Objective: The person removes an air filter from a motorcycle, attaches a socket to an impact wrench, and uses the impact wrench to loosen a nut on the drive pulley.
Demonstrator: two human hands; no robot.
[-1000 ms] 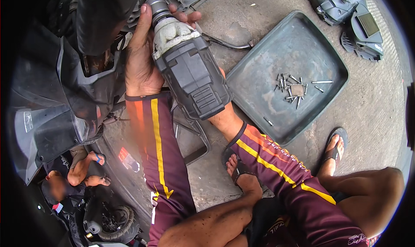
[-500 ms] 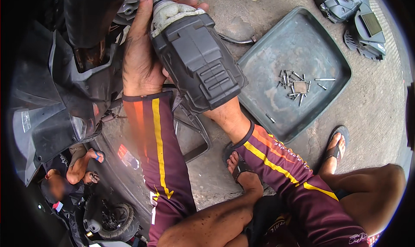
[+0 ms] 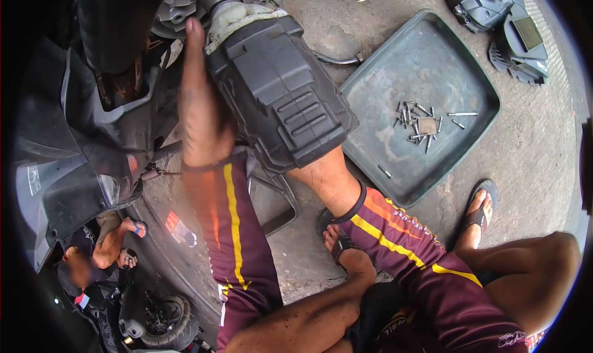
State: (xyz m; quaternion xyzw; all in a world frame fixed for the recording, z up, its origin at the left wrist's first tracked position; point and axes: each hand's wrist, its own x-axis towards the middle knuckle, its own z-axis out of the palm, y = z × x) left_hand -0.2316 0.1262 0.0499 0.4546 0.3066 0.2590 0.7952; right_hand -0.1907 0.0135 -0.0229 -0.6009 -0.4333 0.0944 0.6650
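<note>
A power tool, apparently an impact wrench (image 3: 281,90) with a black body and a pale grey nose, slants across the upper middle, its front end up by a finned metal wheel (image 3: 175,13) on the motorcycle (image 3: 46,140). The tool's bulk stands in the way of the right hand: only the right wrist (image 3: 324,177) shows, emerging under the tool's near end, so how its fingers are set cannot be told. The left hand (image 3: 209,118), blurred, lies along the tool's left side with one digit pointing straight up; whether it grips or merely touches cannot be told.

Dark body panels and a black padded part crowd the left, close to that hand. To the right, a grey plastic tray (image 3: 386,47) on the concrete holds loose bolts (image 3: 415,113) clustered around a small brownish square piece (image 3: 427,126), with a few bolts lying apart. A dark bar (image 3: 336,59) ends just beside its edge. Beyond, two detached plastic covers (image 3: 522,38) lie together. The left sleeve (image 3: 241,248) partly hides a black-rimmed frame (image 3: 285,218). Sandalled feet flank the tray's near corner; at lower left a co-worker (image 3: 102,254) sits near a wheel (image 3: 167,322).
</note>
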